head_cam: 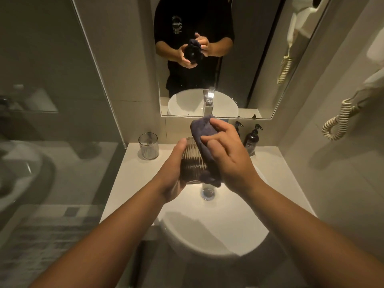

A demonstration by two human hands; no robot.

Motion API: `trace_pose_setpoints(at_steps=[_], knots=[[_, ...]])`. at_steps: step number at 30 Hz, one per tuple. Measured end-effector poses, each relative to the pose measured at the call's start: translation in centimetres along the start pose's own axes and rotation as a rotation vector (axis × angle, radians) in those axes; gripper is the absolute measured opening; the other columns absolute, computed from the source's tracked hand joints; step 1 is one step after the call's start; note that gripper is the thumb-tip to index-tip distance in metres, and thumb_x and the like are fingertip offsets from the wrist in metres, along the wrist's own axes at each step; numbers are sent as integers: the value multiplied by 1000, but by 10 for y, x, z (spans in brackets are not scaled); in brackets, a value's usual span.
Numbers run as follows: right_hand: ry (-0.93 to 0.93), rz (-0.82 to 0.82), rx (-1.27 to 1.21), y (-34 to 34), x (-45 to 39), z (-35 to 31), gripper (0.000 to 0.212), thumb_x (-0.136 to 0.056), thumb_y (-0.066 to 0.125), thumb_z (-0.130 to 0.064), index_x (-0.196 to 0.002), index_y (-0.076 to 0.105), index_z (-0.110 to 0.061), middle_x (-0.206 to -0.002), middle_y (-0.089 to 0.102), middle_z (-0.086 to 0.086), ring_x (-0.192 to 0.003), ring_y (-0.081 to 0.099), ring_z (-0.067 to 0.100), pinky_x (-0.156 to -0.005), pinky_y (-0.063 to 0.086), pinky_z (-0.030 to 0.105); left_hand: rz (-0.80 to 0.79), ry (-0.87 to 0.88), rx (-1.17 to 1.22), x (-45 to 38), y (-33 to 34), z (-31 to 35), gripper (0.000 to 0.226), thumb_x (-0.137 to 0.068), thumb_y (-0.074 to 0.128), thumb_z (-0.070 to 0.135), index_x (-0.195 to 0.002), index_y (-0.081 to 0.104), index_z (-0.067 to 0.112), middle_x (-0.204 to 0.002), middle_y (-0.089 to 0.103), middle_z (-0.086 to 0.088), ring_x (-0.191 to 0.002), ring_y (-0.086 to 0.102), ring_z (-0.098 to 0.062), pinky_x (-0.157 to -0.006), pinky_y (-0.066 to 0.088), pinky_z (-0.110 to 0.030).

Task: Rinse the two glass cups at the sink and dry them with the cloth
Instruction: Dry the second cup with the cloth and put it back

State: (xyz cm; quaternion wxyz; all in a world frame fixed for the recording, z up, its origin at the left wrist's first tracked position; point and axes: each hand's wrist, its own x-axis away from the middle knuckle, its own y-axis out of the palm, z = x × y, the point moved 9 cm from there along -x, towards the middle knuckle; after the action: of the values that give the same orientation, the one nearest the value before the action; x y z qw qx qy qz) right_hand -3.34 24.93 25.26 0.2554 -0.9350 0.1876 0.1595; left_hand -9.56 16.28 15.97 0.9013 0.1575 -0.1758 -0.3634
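Ribbed clear glass cup [192,163] tilts above the white round sink [214,229], mouth pointing away. Left hand [173,173] fingers wrap it; right hand [226,154] fingers pinch the dark purple cloth [202,129] against it.

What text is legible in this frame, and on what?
None legible.
Shirt logo, seen in the mirror: round white print, too blurred to read.
Pump bottle on the counter: pale label, too small to read.
Held glass, cloth, spare glass, faucet: no text visible.
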Motion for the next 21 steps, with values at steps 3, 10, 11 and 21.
trace_pose_setpoints(at_steps=[3, 10, 11, 21], knots=[[-101, 19, 242, 5, -2, -11, 39, -92, 49, -32, -130, 48, -23, -153, 27, -5, -136, 31, 5, -103, 37, 16, 61, 33, -36, -3, 1, 3, 62, -87, 36, 77, -118, 71, 37, -120, 75, -6, -108, 73, -25, -71, 62, -42], [-162, -112, 527, 22, -3, -12, 59, -96, 30, -33, -153, 18, -24, -163, 7, -1, -150, -3, 14, -115, 8, 30, 235, 108, -49, -10, -11, 6, 59, -95, 34, 73, -135, 58, 37, -124, 73, -1, -111, 72, -20, -94, 58, -55], [-159, -118, 527, 23, -2, -12, 59, -96, 30, -32, -153, 18, -22, -163, 8, 0, -150, -3, 15, -115, 8, 30, 255, 103, -41, -10, -12, 7, 58, -95, 34, 73, -133, 60, 37, -121, 74, -1, -109, 72, -20, -93, 58, -52], [-193, -94, 628, 40, 19, -9, 59, -97, 23, -33, -151, 25, -8, -161, 13, 12, -150, 0, 24, -116, 2, 29, 329, 22, 63, -9, -19, -3, 67, -89, 31, 82, -121, 70, 37, -110, 79, 2, -98, 76, -16, -79, 60, -41]])
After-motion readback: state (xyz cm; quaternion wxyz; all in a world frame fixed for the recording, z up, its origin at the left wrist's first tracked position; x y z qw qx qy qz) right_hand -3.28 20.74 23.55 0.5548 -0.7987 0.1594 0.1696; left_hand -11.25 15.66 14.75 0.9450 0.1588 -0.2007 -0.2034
